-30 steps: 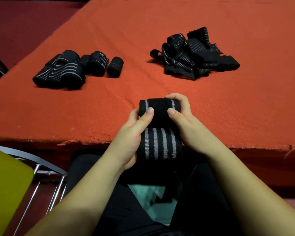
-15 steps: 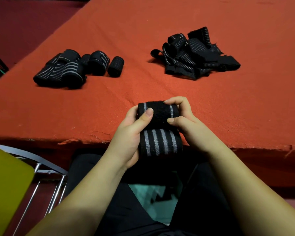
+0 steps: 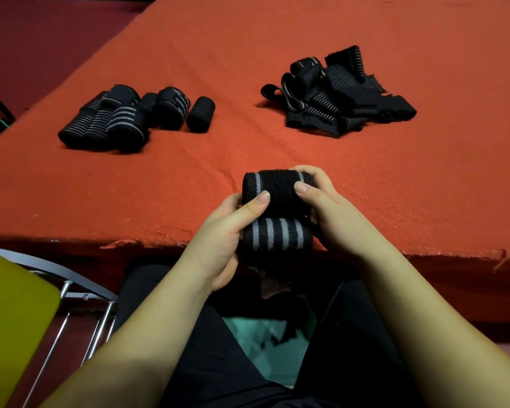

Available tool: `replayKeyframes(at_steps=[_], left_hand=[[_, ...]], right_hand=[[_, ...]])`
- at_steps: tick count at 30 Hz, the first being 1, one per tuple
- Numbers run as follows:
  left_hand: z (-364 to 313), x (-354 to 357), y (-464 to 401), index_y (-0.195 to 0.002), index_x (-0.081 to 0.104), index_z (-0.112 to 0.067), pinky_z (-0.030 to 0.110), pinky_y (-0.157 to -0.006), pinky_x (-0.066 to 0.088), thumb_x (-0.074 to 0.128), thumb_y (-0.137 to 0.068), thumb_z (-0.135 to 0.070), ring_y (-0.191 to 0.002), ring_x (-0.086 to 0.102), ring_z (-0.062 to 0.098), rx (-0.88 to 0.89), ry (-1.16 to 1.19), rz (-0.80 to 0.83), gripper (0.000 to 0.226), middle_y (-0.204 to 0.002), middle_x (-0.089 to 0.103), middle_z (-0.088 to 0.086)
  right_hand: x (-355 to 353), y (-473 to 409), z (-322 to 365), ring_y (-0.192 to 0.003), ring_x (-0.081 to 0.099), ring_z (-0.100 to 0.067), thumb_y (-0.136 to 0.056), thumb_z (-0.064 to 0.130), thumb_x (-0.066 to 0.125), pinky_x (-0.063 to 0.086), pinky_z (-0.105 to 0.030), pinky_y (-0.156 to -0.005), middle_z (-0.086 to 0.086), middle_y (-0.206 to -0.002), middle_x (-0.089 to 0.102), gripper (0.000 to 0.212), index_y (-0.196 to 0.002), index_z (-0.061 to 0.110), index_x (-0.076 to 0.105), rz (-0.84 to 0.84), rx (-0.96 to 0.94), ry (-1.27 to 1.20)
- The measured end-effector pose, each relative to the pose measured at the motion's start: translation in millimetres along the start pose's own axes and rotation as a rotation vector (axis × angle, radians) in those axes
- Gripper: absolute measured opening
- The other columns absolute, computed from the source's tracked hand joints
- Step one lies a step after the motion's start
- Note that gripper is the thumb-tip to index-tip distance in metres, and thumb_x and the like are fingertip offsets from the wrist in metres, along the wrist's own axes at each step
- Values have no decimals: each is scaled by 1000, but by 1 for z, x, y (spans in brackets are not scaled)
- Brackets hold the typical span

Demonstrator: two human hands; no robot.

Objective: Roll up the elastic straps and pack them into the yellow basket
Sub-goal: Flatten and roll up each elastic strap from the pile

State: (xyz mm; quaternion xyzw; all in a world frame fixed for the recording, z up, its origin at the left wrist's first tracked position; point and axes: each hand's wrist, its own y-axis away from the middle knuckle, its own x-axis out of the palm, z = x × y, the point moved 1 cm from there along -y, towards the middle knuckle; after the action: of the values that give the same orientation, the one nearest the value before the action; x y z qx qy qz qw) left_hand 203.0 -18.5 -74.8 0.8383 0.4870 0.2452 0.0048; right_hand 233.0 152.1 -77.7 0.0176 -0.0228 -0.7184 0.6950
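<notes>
A black elastic strap with grey stripes (image 3: 277,213) is held over the table's front edge, partly wound into a roll. My left hand (image 3: 221,240) grips its left side with the thumb pressed on the roll. My right hand (image 3: 330,213) grips the right side, thumb on top and fingers curled behind. The striped loose part hangs down toward my lap. Several finished rolls (image 3: 124,122) lie at the left of the table. A heap of unrolled straps (image 3: 339,95) lies at the back right. A yellow surface (image 3: 9,319) shows at the lower left; I cannot tell whether it is the basket.
The table is covered with an orange-red cloth (image 3: 277,39), frayed along its front edge. A grey metal frame (image 3: 77,293) stands beside the yellow surface at the lower left. My black-clad legs are below the table edge.
The roll has turned a little in my hands and both thumbs have shifted on it. The piles on the table have not moved.
</notes>
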Motion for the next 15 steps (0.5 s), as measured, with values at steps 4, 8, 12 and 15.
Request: replayKeyframes(at_steps=[4, 8, 12, 15], left_hand=[[0, -2, -1, -128, 58, -11, 37, -91, 50, 65, -82, -40, -108, 69, 24, -41, -31, 17, 55, -115, 72, 9], [0, -2, -2, -129, 58, -10, 40, -93, 51, 65, -82, -48, -108, 68, 25, -57, -41, -19, 61, -117, 71, 10], [-1, -2, -5, -130, 58, -10, 47, -96, 51, 68, -78, -57, -109, 68, 30, -86, -16, -49, 71, -120, 69, 14], [-1, -5, -10, -129, 58, -9, 51, -96, 52, 74, -79, -51, -105, 69, 34, -84, 2, -103, 68, -118, 69, 17]], right_hand=[[-1, 0, 0, -97, 63, -18, -86, 41, 56, 47, -46, -93, 7, -102, 65, 26, -112, 42, 57, -1, -13, -6], [-1, 0, 1, -92, 63, -15, -88, 30, 54, 50, -34, -84, 6, -103, 63, 29, -113, 44, 56, 38, -47, -6], [-2, 1, 0, -92, 61, -12, -87, 18, 57, 50, -30, -81, 5, -107, 59, 37, -116, 41, 56, 95, -89, 15], [-3, 1, 1, -103, 63, -13, -88, 19, 60, 52, -32, -87, 3, -121, 59, 40, -119, 44, 56, 122, -108, 92]])
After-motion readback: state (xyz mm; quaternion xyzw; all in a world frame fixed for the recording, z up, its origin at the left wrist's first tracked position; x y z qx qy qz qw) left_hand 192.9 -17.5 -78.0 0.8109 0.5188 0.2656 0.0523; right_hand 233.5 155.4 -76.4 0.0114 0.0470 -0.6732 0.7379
